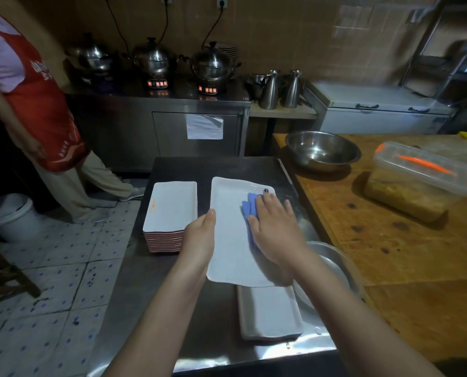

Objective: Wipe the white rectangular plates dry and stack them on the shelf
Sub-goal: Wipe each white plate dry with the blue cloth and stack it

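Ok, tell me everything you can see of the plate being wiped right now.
The plate is white, rectangular, glossy like ceramic, with rounded corners and a raised rim. It lies lengthwise away from the person, seemingly lifted above the steel table, its near end overlapping the nearer stack of plates. The left hand grips its left edge, thumb on top; the right hand presses a blue cloth flat on its right side.

Commercial kitchen, steel counter [199, 102] with lidded steam pots [213, 63], steel jugs [269, 91], tiled wall [294, 31]
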`<control>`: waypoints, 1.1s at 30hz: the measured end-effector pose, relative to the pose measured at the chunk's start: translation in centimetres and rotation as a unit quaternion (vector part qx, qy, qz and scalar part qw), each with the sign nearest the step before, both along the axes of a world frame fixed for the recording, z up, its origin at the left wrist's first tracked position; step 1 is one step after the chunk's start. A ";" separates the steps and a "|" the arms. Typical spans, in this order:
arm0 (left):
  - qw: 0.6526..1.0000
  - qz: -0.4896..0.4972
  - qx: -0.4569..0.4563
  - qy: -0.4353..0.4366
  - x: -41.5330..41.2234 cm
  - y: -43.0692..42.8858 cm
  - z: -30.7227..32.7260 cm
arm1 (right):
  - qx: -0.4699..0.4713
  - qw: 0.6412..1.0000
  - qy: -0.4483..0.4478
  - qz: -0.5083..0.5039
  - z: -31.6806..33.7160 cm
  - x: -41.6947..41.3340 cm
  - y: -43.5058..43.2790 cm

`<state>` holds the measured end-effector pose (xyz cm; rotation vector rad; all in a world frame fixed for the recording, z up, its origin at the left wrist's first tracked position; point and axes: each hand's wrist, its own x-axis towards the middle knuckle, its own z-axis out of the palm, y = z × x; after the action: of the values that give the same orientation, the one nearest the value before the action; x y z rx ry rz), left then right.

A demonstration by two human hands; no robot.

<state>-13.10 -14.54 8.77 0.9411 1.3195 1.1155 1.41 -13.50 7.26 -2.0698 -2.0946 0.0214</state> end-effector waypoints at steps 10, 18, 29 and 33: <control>1.000 0.017 0.003 0.000 0.3 0.3 -0.8 | -0.069 0.991 0.058 0.100 -1.1 -2.9 -1.8; 1.000 0.006 -0.003 -0.017 -0.1 0.6 -0.5 | -0.035 0.996 0.027 0.081 -1.0 -0.5 -3.8; 1.000 0.018 -0.014 -0.009 1.1 -0.2 -1.2 | -0.024 0.999 0.018 0.036 -2.1 0.5 -2.3; 0.999 0.031 -0.020 -0.001 1.6 -0.9 -2.4 | -0.035 0.996 0.065 -0.044 -2.9 2.4 -2.6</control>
<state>-11.51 -15.45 6.39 0.8746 1.3738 1.1328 3.78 -16.10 4.32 -2.1370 -1.9509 0.2119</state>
